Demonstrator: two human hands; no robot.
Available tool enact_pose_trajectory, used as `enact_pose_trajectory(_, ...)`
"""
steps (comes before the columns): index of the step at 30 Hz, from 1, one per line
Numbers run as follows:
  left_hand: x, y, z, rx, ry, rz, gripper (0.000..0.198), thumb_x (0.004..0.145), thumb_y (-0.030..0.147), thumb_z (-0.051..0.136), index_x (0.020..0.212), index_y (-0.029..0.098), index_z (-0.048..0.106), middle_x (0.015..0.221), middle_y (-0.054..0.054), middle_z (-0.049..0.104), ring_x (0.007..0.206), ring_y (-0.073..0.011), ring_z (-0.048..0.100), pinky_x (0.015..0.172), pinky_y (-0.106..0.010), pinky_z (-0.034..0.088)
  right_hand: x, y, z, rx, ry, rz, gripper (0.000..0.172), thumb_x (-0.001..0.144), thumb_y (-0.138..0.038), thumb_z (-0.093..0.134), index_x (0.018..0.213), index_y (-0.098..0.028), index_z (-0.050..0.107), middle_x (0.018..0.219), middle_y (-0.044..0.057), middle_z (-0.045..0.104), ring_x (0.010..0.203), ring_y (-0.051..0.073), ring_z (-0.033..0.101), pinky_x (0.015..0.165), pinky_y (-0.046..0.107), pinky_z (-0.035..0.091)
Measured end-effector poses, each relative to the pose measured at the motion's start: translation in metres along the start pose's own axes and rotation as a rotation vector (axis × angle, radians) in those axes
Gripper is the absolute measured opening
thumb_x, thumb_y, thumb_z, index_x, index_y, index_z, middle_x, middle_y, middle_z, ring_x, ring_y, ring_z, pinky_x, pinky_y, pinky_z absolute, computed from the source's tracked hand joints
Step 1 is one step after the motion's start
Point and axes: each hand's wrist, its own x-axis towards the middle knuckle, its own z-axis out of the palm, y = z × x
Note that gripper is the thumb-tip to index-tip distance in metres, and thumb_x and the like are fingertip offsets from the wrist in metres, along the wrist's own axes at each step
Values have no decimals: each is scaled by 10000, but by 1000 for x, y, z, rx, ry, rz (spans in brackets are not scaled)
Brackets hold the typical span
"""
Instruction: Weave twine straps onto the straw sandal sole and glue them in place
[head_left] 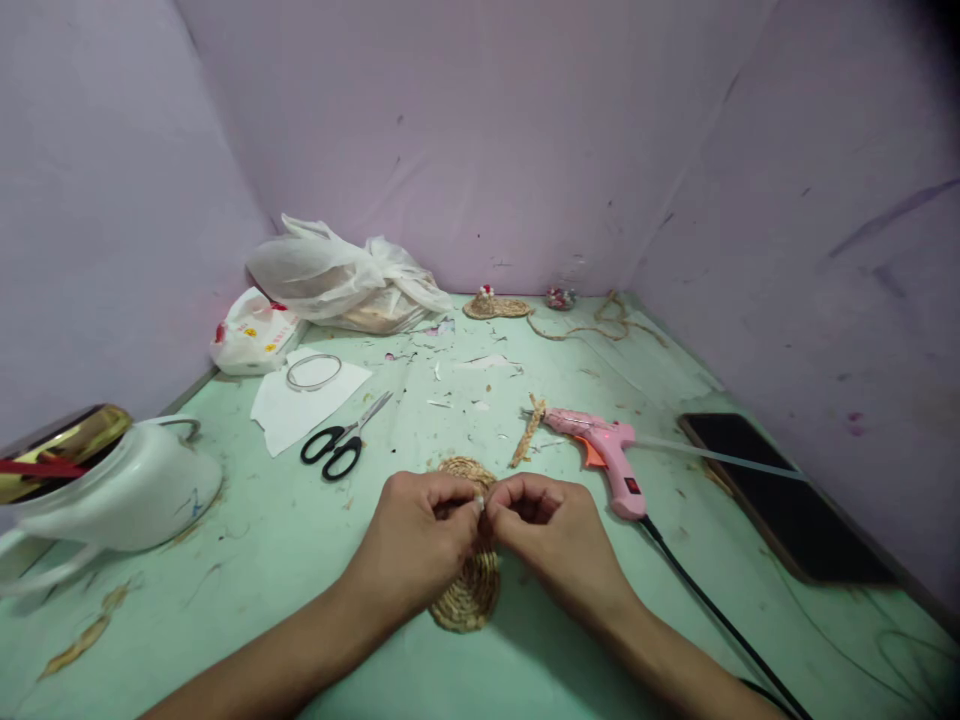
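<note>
My left hand (427, 530) is closed in a pinch, with a small white piece (479, 503) showing at its fingertips. Right beside it, the fingers of my right hand (551, 530) are pinched together too, and what they hold is hidden. Both hands are above a sole-shaped piece of coiled straw braid (466, 605), whose middle they cover. A pink glue gun (611, 450) lies to the right, its nozzle by a short strip of straw braid (529, 432). Scissors with black handles (341, 445) lie on the left.
A white pitcher (142, 485) stands at left, a dark phone (780, 500) at right. Behind are white paper with a wire ring (313, 373), a plastic bag (352, 275), a tissue pack (259, 335), a straw slipper (495, 307), a bead container (560, 298) and a cord (611, 318).
</note>
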Motion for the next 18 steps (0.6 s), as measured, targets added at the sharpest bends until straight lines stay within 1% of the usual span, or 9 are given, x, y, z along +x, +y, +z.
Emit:
enact_pose_trajectory(3, 2, -1, -1, -62, -19, -42, 181, 693, 183, 485, 529, 143, 552, 505, 22, 508, 475, -88, 472, 469, -200, 388, 1, 1, -1, 20, -20, -8, 64, 593, -169, 532, 548, -145, 570, 519, 7, 591, 505, 110, 528, 495, 220, 414)
enact_pose_trajectory(5, 2, -2, -1, -66, -13, -46, 178, 692, 185, 487, 532, 143, 552, 507, 21, 513, 464, -87, 471, 458, -199, 386, 1, 2, -2, 22, -21, -13, 80, 604, -207, 557, 580, -140, 592, 534, 18, 605, 511, 121, 540, 501, 233, 424)
enact_pose_trajectory(8, 1, -3, -1, -10, 28, 13, 178, 686, 176, 497, 525, 141, 564, 536, 3, 552, 475, -95, 485, 459, -205, 389, 1, 2, -2, -24, -20, -44, 139, 615, -268, 597, 641, -135, 628, 572, 30, 625, 516, 130, 546, 491, 241, 425)
enact_pose_trajectory(11, -1, -3, 0, 74, 78, 103, 193, 685, 160, 502, 507, 140, 574, 565, -12, 587, 491, -100, 488, 461, -206, 380, 0, 3, -2, -91, 5, -112, 133, 627, -265, 590, 634, -139, 634, 604, 39, 635, 541, 138, 555, 509, 247, 435)
enact_pose_trajectory(15, -3, 0, 0, 151, 97, 193, 220, 696, 145, 495, 494, 142, 583, 561, -13, 592, 502, -100, 478, 470, -206, 371, -2, 4, -2, -165, 49, -161, 110, 627, -225, 547, 579, -147, 608, 560, 24, 600, 510, 126, 518, 487, 240, 413)
enact_pose_trajectory(18, -4, 0, 1, 159, 96, 216, 223, 699, 146, 499, 496, 145, 592, 552, -11, 586, 509, -103, 474, 478, -208, 369, -2, 5, -2, -192, 53, -166, 105, 624, -216, 532, 568, -147, 589, 524, 10, 562, 481, 113, 477, 458, 230, 384)
